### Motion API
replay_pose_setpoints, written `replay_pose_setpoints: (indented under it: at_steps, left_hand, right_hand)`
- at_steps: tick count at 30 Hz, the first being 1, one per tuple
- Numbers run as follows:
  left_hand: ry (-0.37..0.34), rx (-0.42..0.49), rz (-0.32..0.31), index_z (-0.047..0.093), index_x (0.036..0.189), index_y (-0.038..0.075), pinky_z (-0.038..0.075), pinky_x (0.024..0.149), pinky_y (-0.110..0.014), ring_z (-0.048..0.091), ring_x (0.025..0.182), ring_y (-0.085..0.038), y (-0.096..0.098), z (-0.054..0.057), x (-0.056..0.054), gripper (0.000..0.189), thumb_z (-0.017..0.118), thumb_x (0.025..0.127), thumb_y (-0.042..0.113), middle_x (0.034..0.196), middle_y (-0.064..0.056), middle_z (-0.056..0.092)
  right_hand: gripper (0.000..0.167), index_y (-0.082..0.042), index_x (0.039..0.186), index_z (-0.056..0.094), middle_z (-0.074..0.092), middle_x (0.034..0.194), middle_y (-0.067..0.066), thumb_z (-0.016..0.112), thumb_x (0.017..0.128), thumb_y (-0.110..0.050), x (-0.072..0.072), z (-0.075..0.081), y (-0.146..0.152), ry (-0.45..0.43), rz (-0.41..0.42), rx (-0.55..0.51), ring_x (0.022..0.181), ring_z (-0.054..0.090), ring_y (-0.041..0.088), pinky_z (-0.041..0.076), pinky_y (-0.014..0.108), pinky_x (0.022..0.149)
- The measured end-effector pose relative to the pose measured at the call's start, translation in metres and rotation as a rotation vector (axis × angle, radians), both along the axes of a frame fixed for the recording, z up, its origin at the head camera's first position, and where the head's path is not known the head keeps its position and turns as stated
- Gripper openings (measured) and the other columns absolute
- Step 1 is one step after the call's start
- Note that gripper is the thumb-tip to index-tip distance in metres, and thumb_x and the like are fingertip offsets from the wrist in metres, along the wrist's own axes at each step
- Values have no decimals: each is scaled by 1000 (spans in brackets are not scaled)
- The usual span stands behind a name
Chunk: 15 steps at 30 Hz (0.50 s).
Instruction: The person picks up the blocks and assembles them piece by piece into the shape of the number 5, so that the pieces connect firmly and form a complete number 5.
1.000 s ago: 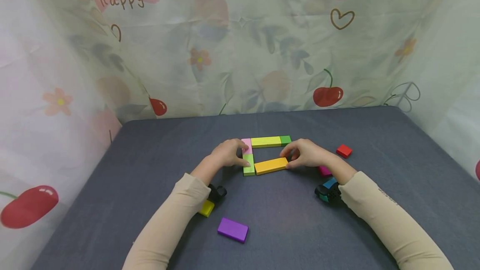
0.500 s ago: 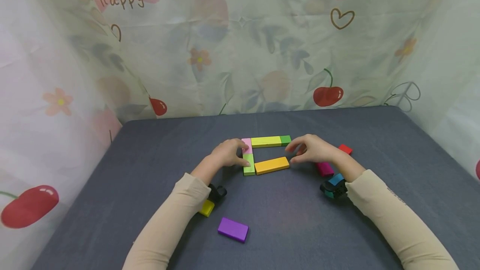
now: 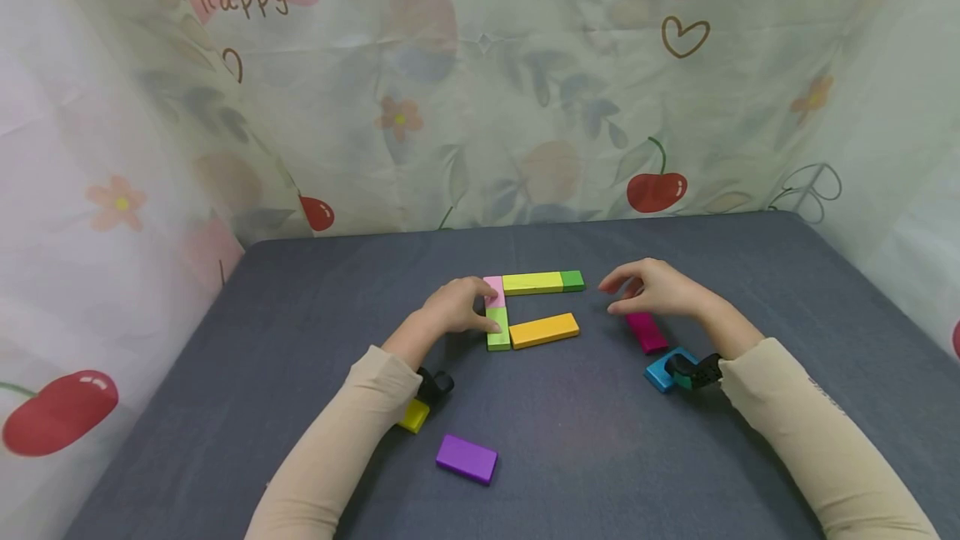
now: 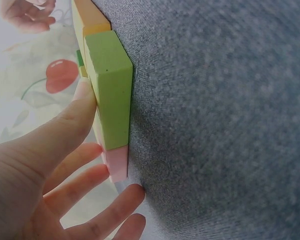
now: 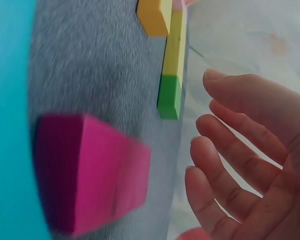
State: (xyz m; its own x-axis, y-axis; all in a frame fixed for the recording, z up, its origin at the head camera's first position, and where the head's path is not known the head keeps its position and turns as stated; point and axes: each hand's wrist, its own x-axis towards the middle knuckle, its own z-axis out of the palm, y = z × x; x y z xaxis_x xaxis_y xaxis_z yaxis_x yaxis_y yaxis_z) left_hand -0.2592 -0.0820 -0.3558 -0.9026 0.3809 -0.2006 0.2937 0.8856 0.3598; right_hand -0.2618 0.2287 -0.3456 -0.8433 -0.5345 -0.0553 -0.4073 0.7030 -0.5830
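Note:
My left hand (image 3: 453, 307) rests at a row of wooden blocks, its thumb touching the light green block (image 4: 110, 85) and its other fingers by the pink block (image 3: 494, 291). An orange block (image 3: 544, 330) extends right from the light green one, slightly slanted. Behind it, a yellow-green block (image 3: 532, 283) and a dark green block (image 3: 572, 280) run right from the pink one. Holding nothing, my right hand (image 3: 654, 287) hovers with loosely bent fingers beside the magenta block (image 3: 647, 332), right of the arrangement.
A blue block (image 3: 663, 372) lies partly under the right wrist camera. Nearer the front are a purple block (image 3: 467, 459) and a yellow block (image 3: 414, 417) half covered by the left sleeve. Patterned cloth (image 3: 480, 90) hangs behind the dark table (image 3: 570, 457).
My right hand has let go of the orange block and moved right and slightly back. The red block is now hidden behind it, and the blue block is uncovered. My left hand has stayed still.

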Motion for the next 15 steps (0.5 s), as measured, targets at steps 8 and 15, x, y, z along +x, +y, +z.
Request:
replay_pose_setpoints:
  at_steps: [8,15]
  left_hand:
    - [10,3,-4,57,129,13,36,109,-42,47,129,-24,0,0,1,58,76,77,32,137,-5,53]
    - [13,4,-6,57,129,13,36,109,-42,47,129,-24,0,-1,1,58,76,77,33,137,-5,53]
  right_hand:
    - [37,1,113,64,65,112,19,71,82,-18,2,-1,18,9,-44,6,87,64,19,53,28,76]
    - [39,0,114,63,64,113,20,71,83,-21,5,0,38,1,-103,-14,86,65,16,52,24,71]
